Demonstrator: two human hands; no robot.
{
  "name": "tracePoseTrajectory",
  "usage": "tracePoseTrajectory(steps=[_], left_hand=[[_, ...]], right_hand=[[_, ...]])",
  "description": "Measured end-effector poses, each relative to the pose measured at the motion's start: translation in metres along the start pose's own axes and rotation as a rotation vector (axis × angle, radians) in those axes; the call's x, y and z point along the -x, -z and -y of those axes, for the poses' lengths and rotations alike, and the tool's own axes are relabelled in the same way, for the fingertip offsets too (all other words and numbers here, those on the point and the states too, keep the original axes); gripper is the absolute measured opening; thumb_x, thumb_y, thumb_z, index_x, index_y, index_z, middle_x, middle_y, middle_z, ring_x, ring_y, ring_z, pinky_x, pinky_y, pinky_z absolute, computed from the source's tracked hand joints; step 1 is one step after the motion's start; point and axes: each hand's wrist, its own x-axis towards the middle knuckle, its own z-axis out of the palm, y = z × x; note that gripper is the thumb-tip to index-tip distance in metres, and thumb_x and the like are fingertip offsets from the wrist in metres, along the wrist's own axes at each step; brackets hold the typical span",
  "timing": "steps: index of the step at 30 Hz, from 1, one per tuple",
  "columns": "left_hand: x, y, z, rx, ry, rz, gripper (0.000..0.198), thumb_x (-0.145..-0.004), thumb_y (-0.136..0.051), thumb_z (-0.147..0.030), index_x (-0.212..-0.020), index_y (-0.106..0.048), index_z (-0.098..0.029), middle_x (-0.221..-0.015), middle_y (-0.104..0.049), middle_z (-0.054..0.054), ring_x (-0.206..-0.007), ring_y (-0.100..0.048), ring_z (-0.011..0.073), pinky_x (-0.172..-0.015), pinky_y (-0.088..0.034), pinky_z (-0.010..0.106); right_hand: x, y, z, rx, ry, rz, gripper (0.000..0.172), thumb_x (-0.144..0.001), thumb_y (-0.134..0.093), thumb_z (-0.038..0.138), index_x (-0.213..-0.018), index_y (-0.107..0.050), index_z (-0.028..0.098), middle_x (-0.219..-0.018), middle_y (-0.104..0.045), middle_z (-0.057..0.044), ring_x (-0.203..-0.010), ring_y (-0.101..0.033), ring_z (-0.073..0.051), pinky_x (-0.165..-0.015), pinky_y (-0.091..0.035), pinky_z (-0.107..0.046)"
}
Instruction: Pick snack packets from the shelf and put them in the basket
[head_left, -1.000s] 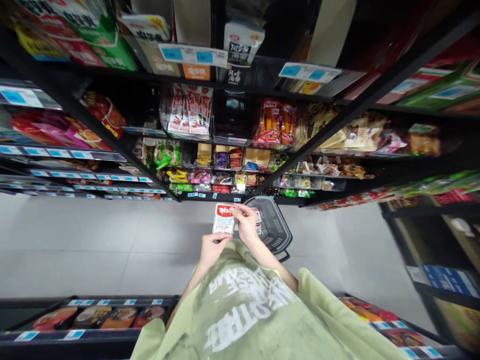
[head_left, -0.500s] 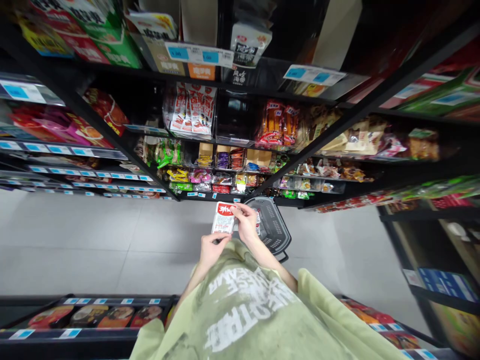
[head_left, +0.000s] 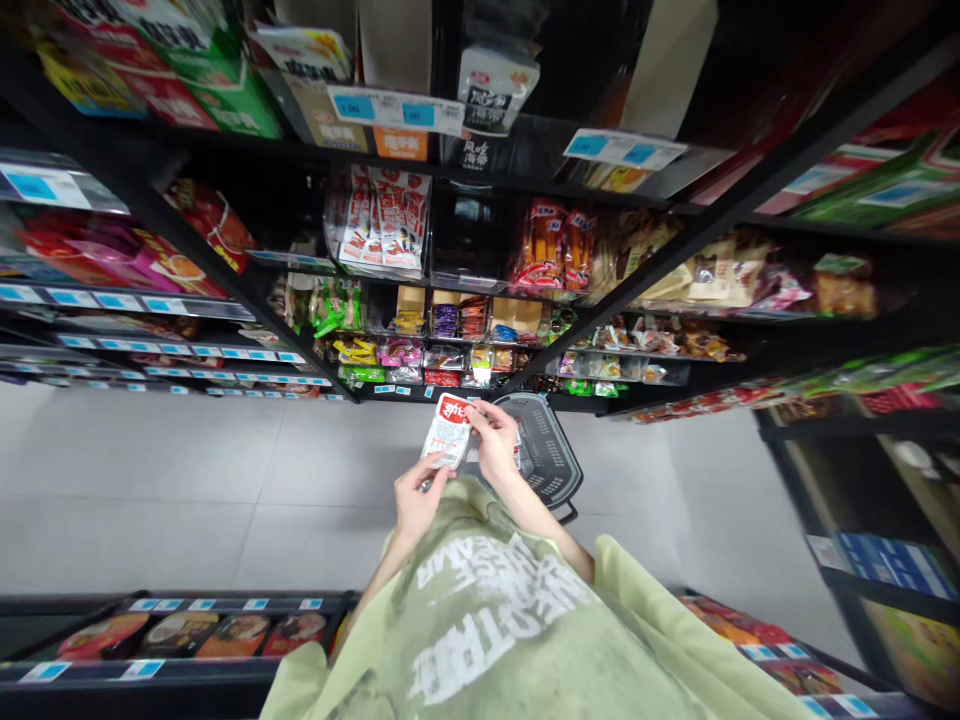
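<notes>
Between both hands I hold a small white snack packet [head_left: 448, 433] with a red top bearing white lettering; the small print is too fine to read. My left hand [head_left: 417, 497] pinches its lower edge. At the upper right edge, my right hand [head_left: 493, 442] grips it with thumb and fingers. The packet is tilted, its top leaning to the right. Just beyond my right hand, a dark grey shopping basket [head_left: 551, 450] rests on the floor. Some small packets in the basket are partly hidden behind that hand.
Ahead stand black shelves with bagged snacks, among them white-and-red packets [head_left: 386, 220] and orange snack bags [head_left: 551, 245]. Price tags [head_left: 397, 108] run along the shelf edges. Behind me a low case holds round-topped food packs [head_left: 232, 634]. Grey floor tiles [head_left: 322, 450] lie between.
The packet has turned clockwise, so its top now leans right. My left hand has shifted slightly left and up along its lower edge; the basket stays in place.
</notes>
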Motion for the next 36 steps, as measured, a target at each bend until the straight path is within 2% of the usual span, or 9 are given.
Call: tracePoseTrajectory(steps=[3,5,11,20,24,27,30,33,36], left_hand=[[0.0,0.001,-0.001,0.112,0.016,-0.073,0.055,-0.084,-0.075,-0.038,-0.131,-0.055,-0.017,-0.097,-0.078,0.009,-0.073,-0.076,0.0202,-0.07,-0.06,0.03],[-0.001,0.001,-0.002,0.152,0.025,-0.108,0.064,-0.084,-0.075,-0.039,-0.138,-0.046,-0.019,-0.1,-0.076,0.008,-0.069,-0.075,0.0179,-0.064,-0.059,0.027],[-0.006,0.002,-0.005,0.155,0.056,-0.121,0.045,-0.081,-0.077,-0.045,-0.111,-0.062,-0.015,-0.093,-0.076,0.009,-0.061,-0.072,0.0157,-0.056,-0.056,0.024],[-0.006,0.001,-0.004,0.146,0.047,-0.17,0.042,-0.081,-0.077,-0.045,-0.107,-0.065,-0.014,-0.088,-0.076,0.008,-0.059,-0.071,0.0151,-0.054,-0.055,0.023],[-0.006,0.001,0.002,0.095,0.001,-0.2,0.036,-0.085,-0.074,-0.042,-0.106,-0.068,-0.014,-0.082,-0.075,0.007,-0.059,-0.072,0.0159,-0.055,-0.056,0.024],[-0.005,0.004,0.005,-0.062,-0.155,-0.245,0.024,-0.09,-0.07,-0.035,-0.102,-0.074,-0.015,-0.087,-0.076,0.007,-0.064,-0.073,0.0158,-0.062,-0.06,0.028],[-0.005,0.007,0.004,-0.261,-0.444,-0.238,0.015,-0.093,-0.065,-0.024,-0.099,-0.078,-0.021,-0.099,-0.076,0.007,-0.083,-0.074,0.0175,-0.075,-0.062,0.031],[-0.003,0.008,0.001,-0.401,-0.654,-0.163,0.024,-0.092,-0.063,-0.012,-0.102,-0.079,-0.026,-0.1,-0.076,0.005,-0.093,-0.073,0.0177,-0.08,-0.061,0.031],[-0.002,0.007,0.0,-0.499,-0.749,-0.069,0.031,-0.091,-0.061,-0.006,-0.106,-0.078,-0.026,-0.102,-0.076,0.005,-0.089,-0.073,0.0162,-0.076,-0.06,0.028]], right_hand=[[-0.001,0.0,0.001,-0.015,0.003,-0.01,0.035,-0.061,-0.09,0.035,-0.09,-0.08,0.018,-0.072,-0.069,0.0,-0.061,-0.052,-0.012,-0.057,-0.04,-0.026],[-0.002,0.001,0.001,-0.024,-0.01,-0.018,0.036,-0.061,-0.09,0.035,-0.091,-0.079,0.018,-0.073,-0.069,0.0,-0.061,-0.052,-0.012,-0.057,-0.04,-0.026],[-0.003,0.001,-0.002,-0.022,-0.044,-0.033,0.036,-0.061,-0.09,0.035,-0.091,-0.078,0.018,-0.077,-0.069,0.0,-0.062,-0.052,-0.011,-0.057,-0.039,-0.026],[-0.003,0.001,-0.005,0.028,-0.083,0.04,0.036,-0.068,-0.084,0.036,-0.099,-0.077,0.019,-0.083,-0.073,-0.001,-0.066,-0.057,-0.013,-0.058,-0.042,-0.025],[-0.001,0.001,-0.001,0.034,-0.11,0.101,0.045,-0.071,-0.083,0.039,-0.111,-0.073,0.022,-0.088,-0.074,-0.001,-0.073,-0.062,-0.015,-0.064,-0.048,-0.027],[0.002,-0.002,0.005,0.051,-0.145,0.221,0.049,-0.078,-0.078,0.046,-0.121,-0.069,0.025,-0.104,-0.076,-0.004,-0.091,-0.068,-0.02,-0.077,-0.052,-0.031],[0.007,-0.007,0.008,-0.01,-0.233,0.374,0.055,-0.083,-0.072,0.056,-0.129,-0.064,0.027,-0.124,-0.073,-0.006,-0.106,-0.068,-0.024,-0.09,-0.051,-0.036],[0.011,-0.011,0.008,-0.134,-0.375,0.457,0.064,-0.083,-0.066,0.067,-0.132,-0.061,0.025,-0.123,-0.073,-0.007,-0.109,-0.068,-0.027,-0.093,-0.052,-0.04],[0.012,-0.012,0.007,-0.194,-0.46,0.457,0.065,-0.085,-0.06,0.071,-0.128,-0.064,0.021,-0.112,-0.076,-0.008,-0.103,-0.07,-0.027,-0.089,-0.055,-0.04]])
